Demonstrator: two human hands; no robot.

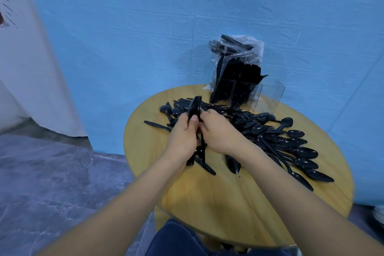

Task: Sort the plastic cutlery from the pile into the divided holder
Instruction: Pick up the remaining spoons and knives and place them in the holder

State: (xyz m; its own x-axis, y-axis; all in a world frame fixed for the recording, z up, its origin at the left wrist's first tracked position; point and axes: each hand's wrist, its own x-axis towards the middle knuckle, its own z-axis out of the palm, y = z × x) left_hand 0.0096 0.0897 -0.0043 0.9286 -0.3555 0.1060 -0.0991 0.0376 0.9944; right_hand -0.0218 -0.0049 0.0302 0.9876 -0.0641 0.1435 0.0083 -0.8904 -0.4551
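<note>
A pile of black plastic cutlery (pixel 270 139), mostly spoons, spreads across the round wooden table (pixel 218 199). My left hand (pixel 182 137) grips a stacked bundle of black spoons (pixel 195 108), bowls up, with the handles sticking out below the hand. My right hand (pixel 218 131) touches that bundle from the right, fingers curled against it. At the table's far edge stands the clear divided holder (pixel 268 97); its left compartments are packed with black cutlery, and its right compartment looks empty.
A clear plastic bag (pixel 249 48) with more black cutlery sits on top of the holder against the blue wall (pixel 145 27). A grey stone-like floor (pixel 52 172) lies left of the table. My knee in blue trousers (pixel 176 239) is under the near edge.
</note>
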